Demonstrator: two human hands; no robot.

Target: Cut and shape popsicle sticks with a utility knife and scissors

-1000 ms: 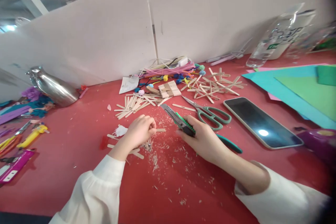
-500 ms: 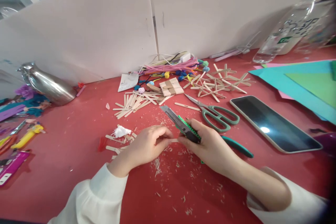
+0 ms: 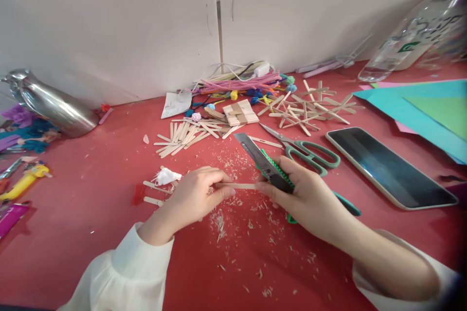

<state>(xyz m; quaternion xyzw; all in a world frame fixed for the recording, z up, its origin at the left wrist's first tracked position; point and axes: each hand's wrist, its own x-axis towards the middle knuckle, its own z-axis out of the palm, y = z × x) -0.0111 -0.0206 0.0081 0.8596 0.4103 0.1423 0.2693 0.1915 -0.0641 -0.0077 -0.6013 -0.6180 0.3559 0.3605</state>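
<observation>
My left hand [image 3: 199, 193] is closed on one end of a thin wooden craft stick [image 3: 243, 186], pinching it between thumb and fingers. The stick runs level across to my right hand [image 3: 304, 194], whose thumb and fingertips touch its other end. In that same right hand is a utility knife [image 3: 264, 163] with a green and black body, its blade pointing up and away to the left. Wood shavings [image 3: 221, 226] lie on the red table [image 3: 204, 277] under and around both hands.
Green-handled scissors [image 3: 310, 153] and a phone [image 3: 390, 167] lie to the right. Loose craft sticks [image 3: 189, 136] and a banded bundle of sticks [image 3: 241, 112] are ahead. A metal jug [image 3: 54, 102] stands left; a plastic bottle [image 3: 386, 60] leans back right.
My hands have moved apart slightly, so more of the craft stick shows between them. The view has shifted a little; the knife stays in my right hand.
</observation>
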